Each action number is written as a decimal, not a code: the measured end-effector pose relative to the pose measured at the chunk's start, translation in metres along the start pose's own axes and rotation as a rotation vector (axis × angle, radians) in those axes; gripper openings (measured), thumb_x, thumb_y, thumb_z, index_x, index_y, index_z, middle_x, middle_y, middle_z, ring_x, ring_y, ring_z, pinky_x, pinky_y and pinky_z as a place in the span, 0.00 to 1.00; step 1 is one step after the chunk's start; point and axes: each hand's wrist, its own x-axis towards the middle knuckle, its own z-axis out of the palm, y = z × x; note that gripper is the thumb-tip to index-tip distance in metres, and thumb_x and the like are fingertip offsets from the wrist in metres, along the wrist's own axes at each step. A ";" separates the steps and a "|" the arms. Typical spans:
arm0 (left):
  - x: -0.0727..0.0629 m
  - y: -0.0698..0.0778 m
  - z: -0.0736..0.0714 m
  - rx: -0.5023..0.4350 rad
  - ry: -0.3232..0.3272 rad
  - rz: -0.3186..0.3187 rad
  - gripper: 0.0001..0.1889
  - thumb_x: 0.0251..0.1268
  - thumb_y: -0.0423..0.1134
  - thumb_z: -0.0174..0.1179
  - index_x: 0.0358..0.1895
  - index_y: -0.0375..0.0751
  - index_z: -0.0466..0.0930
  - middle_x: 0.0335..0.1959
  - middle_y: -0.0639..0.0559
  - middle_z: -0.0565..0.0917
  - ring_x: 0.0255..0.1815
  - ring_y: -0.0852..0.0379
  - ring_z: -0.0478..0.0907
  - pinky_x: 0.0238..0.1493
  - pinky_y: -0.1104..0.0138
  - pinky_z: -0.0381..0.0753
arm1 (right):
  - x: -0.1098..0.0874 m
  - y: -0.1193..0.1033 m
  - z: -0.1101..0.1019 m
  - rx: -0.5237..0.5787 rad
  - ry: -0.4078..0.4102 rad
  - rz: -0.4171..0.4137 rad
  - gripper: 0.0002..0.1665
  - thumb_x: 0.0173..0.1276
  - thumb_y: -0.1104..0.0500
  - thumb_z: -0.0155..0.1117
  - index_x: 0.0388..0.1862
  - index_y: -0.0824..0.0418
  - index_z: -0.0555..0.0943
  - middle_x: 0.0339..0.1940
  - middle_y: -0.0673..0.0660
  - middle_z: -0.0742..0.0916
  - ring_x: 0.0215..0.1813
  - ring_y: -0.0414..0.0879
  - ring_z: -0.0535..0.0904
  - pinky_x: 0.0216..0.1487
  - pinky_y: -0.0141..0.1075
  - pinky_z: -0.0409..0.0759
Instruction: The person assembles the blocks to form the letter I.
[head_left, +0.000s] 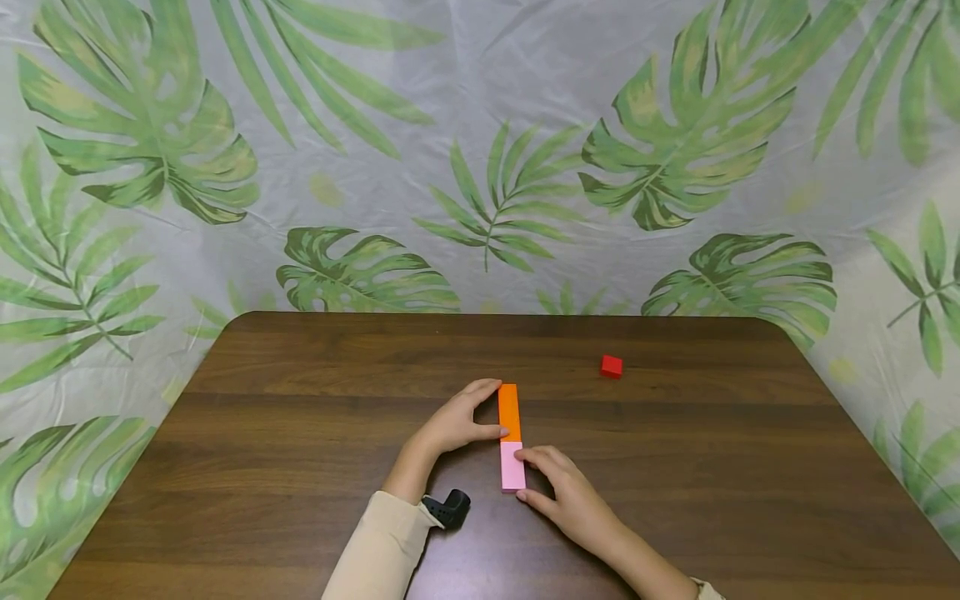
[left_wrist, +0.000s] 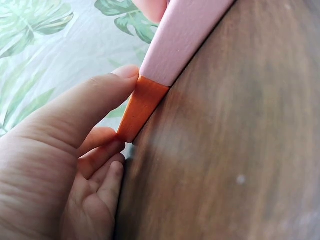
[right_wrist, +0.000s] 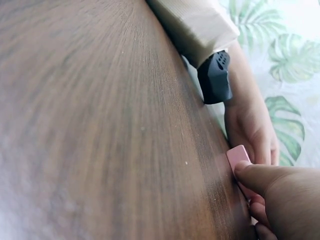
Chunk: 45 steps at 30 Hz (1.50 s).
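Note:
An orange block and a pink block lie end to end in one line on the brown table. My left hand holds the orange block lengthwise, fingertips at its far end and thumb close to where it meets the pink one. From the right, my right hand grips the pink block, its thumb at the near end and a fingertip by the right edge. In the left wrist view the ends of the pink block and orange block butt together.
Farther back and to the right, a small red block sits alone on the wooden table. A black wrist device is strapped on the left wrist. Behind the table hangs a leaf-patterned cloth.

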 end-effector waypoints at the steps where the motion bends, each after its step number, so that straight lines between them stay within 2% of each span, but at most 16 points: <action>1: 0.000 0.000 0.000 0.000 0.000 -0.002 0.40 0.51 0.50 0.64 0.66 0.37 0.59 0.66 0.45 0.60 0.64 0.49 0.58 0.61 0.56 0.58 | 0.000 0.000 0.000 -0.004 0.002 -0.003 0.27 0.53 0.58 0.69 0.54 0.57 0.74 0.48 0.47 0.77 0.51 0.40 0.71 0.52 0.40 0.71; 8: 0.000 0.000 0.000 0.000 0.006 -0.002 0.40 0.51 0.51 0.64 0.67 0.39 0.59 0.66 0.44 0.59 0.64 0.48 0.57 0.60 0.54 0.59 | 0.000 0.000 -0.001 0.008 -0.013 0.024 0.27 0.54 0.57 0.69 0.54 0.56 0.74 0.49 0.46 0.76 0.52 0.39 0.70 0.53 0.40 0.70; 15: -0.002 -0.003 0.003 0.027 0.043 0.038 0.39 0.52 0.51 0.63 0.66 0.38 0.59 0.65 0.46 0.61 0.64 0.51 0.58 0.61 0.57 0.58 | 0.000 0.004 0.002 0.002 0.014 -0.029 0.30 0.52 0.58 0.70 0.55 0.59 0.72 0.49 0.48 0.77 0.49 0.39 0.72 0.51 0.37 0.71; 20: -0.005 -0.004 0.005 0.047 0.062 0.055 0.40 0.51 0.52 0.64 0.66 0.39 0.60 0.64 0.48 0.62 0.63 0.53 0.59 0.61 0.58 0.59 | 0.000 0.005 0.003 0.008 0.013 -0.036 0.32 0.52 0.58 0.70 0.57 0.59 0.71 0.49 0.48 0.76 0.49 0.39 0.72 0.51 0.37 0.71; 28: -0.014 -0.002 0.005 0.051 0.048 0.040 0.44 0.43 0.57 0.67 0.65 0.43 0.62 0.64 0.50 0.62 0.64 0.52 0.58 0.60 0.56 0.59 | -0.001 0.004 0.003 0.008 0.010 -0.021 0.32 0.52 0.58 0.70 0.57 0.58 0.70 0.48 0.47 0.76 0.49 0.38 0.71 0.51 0.36 0.71; 37: -0.017 0.000 0.005 0.051 0.031 0.059 0.44 0.41 0.55 0.69 0.64 0.41 0.63 0.64 0.48 0.62 0.64 0.51 0.57 0.60 0.56 0.59 | -0.001 0.005 0.004 0.015 0.016 -0.001 0.34 0.52 0.54 0.70 0.57 0.57 0.70 0.48 0.45 0.76 0.48 0.38 0.71 0.50 0.37 0.71; 45: -0.016 0.001 0.005 0.070 0.022 0.044 0.45 0.41 0.57 0.68 0.65 0.42 0.63 0.64 0.48 0.62 0.64 0.50 0.56 0.60 0.56 0.59 | -0.001 0.002 0.000 0.098 0.062 0.009 0.30 0.55 0.53 0.68 0.56 0.58 0.71 0.44 0.47 0.77 0.47 0.40 0.72 0.50 0.36 0.71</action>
